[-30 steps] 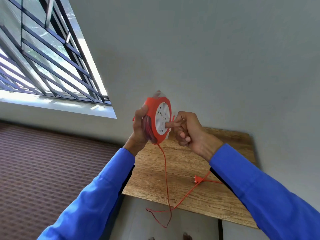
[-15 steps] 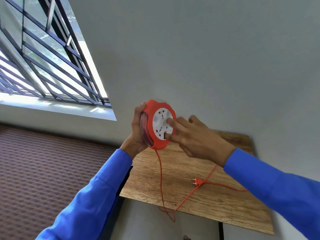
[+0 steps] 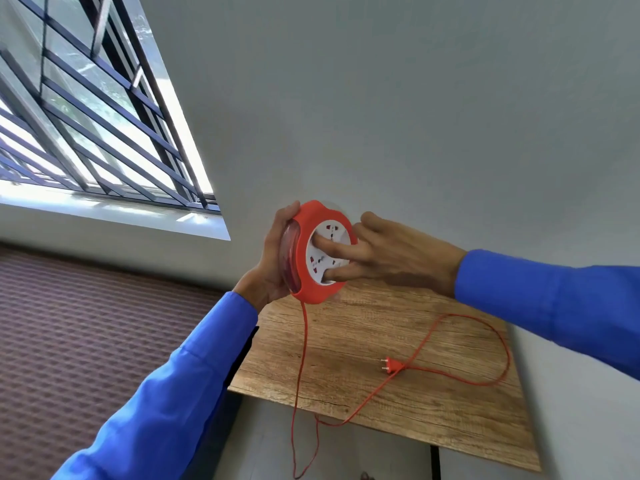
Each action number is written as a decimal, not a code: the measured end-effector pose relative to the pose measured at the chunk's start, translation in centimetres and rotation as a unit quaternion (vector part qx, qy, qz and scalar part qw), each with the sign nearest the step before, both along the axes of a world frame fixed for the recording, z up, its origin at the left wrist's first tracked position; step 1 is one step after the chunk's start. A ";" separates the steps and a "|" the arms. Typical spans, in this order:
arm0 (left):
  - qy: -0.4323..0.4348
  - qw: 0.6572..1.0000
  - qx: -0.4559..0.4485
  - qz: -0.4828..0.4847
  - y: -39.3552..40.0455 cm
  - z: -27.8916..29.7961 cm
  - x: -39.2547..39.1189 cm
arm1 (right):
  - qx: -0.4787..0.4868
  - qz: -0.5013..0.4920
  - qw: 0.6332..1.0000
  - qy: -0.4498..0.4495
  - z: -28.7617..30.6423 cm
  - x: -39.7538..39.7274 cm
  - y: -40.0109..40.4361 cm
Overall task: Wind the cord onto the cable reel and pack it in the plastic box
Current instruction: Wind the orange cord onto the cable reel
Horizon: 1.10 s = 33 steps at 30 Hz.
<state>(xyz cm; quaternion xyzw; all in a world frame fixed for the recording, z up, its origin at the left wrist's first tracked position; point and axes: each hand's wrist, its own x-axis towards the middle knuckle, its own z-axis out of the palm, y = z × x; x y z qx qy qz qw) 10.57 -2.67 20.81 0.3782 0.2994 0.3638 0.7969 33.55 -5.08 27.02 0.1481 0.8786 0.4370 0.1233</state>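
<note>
An orange cable reel [image 3: 311, 289] with a white socket face is held up in front of the wall, above the table. My left hand [image 3: 273, 268] grips its back and rim. My right hand [image 3: 388, 254] lies flat against the white face, two fingers pressed into it. The orange cord [image 3: 301, 368] drops from the reel's bottom, hangs below the table's front edge, loops back up and runs across the table in a wide curve to its orange two-pin plug [image 3: 391, 366]. No plastic box is in view.
A small wooden table [image 3: 433, 420] stands against the grey wall. A barred window [image 3: 86, 133] is at the upper left. Patterned brownish flooring [image 3: 86, 341] stretches along the left side.
My right hand went from poking one finger at the face to lying spread across it, turning the face. The cord loop hanging below the table has shortened, and the plug has shifted right on the table.
</note>
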 end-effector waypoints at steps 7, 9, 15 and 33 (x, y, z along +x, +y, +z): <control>-0.050 0.997 0.031 0.039 1.0 -0.2 -0.3 | -0.301 -0.235 0.863 0.332 -1.1 -3.5 -0.8; -0.060 0.996 0.048 0.045 1.1 -0.3 -0.1 | -0.422 -0.300 0.731 0.445 -0.3 -3.8 -0.1; -0.050 0.994 0.080 0.057 2.0 0.4 0.4 | -0.673 -0.320 0.123 0.656 -0.3 -3.4 0.6; -0.004 0.999 -0.029 -0.022 1.4 -0.4 0.1 | 0.032 -0.047 0.993 0.103 -2.8 2.9 0.8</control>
